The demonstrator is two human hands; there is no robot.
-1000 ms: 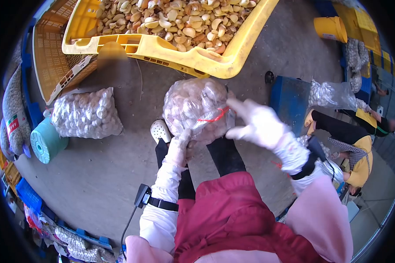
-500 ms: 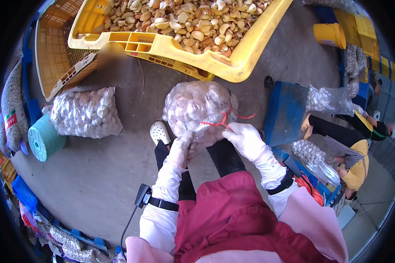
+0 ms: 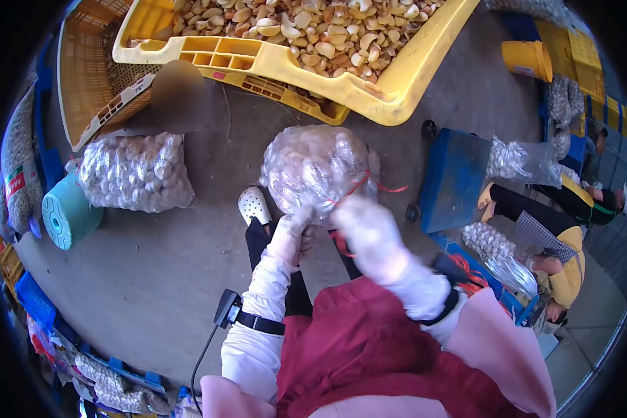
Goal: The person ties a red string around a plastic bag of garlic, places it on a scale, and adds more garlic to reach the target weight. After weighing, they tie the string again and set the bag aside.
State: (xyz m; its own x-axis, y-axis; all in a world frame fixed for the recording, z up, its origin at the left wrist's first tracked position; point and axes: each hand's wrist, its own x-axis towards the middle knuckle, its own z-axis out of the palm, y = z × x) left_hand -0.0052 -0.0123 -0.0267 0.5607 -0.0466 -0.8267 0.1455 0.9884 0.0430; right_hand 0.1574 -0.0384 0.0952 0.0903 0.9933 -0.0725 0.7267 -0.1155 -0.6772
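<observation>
A clear plastic bag of garlic bulbs (image 3: 317,164) sits on the floor between my feet. My left hand (image 3: 292,233), in a whitish glove, is closed at the near side of the bag, around its gathered plastic. Red string (image 3: 359,184) runs across the bag's near right side, with a loose end trailing right. My right hand (image 3: 368,228), also gloved, is smeared by motion at the bag's near edge. More of the string shows just above and below its fingers, which look closed on it.
Ahead stands a yellow crate (image 3: 369,97) of peeled cloves. To the left are another garlic bag (image 3: 138,173) and a turquoise tub (image 3: 70,216). A blue box (image 3: 454,181) is at right, beyond which a person in yellow (image 3: 568,258) bends beside more garlic bags.
My right hand has swept left and closer to my left hand, drawing part of the red string below the bag's edge. My left hand keeps its grip.
</observation>
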